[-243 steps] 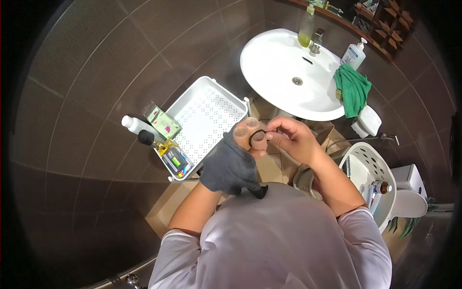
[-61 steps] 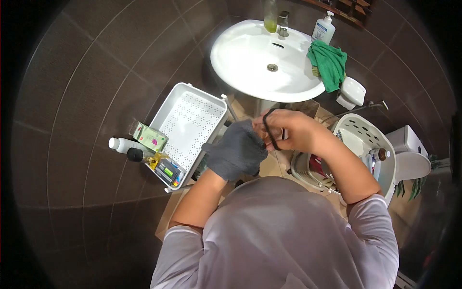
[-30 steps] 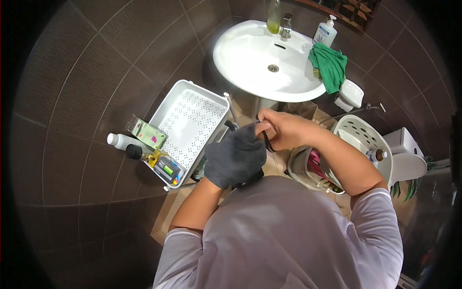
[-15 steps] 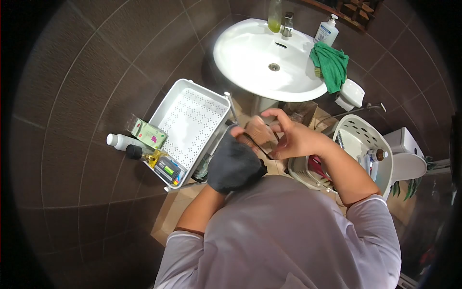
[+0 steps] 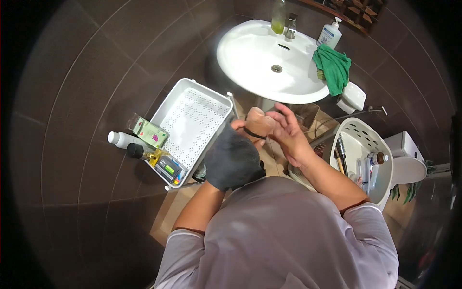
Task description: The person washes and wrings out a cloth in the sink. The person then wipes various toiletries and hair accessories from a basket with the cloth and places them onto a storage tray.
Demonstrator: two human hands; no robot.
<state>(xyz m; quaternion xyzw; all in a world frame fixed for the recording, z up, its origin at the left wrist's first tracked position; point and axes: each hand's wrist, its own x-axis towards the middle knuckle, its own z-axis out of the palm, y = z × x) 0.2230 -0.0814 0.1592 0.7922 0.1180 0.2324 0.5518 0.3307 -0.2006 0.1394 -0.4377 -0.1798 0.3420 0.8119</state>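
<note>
My left hand point(image 5: 237, 124) is largely covered by a dark grey cloth-like thing point(image 5: 231, 161); only some fingertips show. These fingers are closed on a rounded beige thing point(image 5: 260, 121), whose kind I cannot make out. A thin black band point(image 5: 253, 134) runs across it. Just to the right, my right hand point(image 5: 288, 137) has its fingers apart and slightly bent, with the fingertips at or very near the beige thing. Nothing shows in the right hand.
At left stands a white perforated basket point(image 5: 191, 115) with a green box point(image 5: 150, 133) and bottles at its edge. A cream basket point(image 5: 355, 139) at right holds brushes and bottles. Ahead is a white sink point(image 5: 250, 62) with a green cloth point(image 5: 333, 67).
The black band was stretched out in a loop toward my right fingers; now it lies close around the beige thing. My right hand has let go of it and its fingers have opened.
</note>
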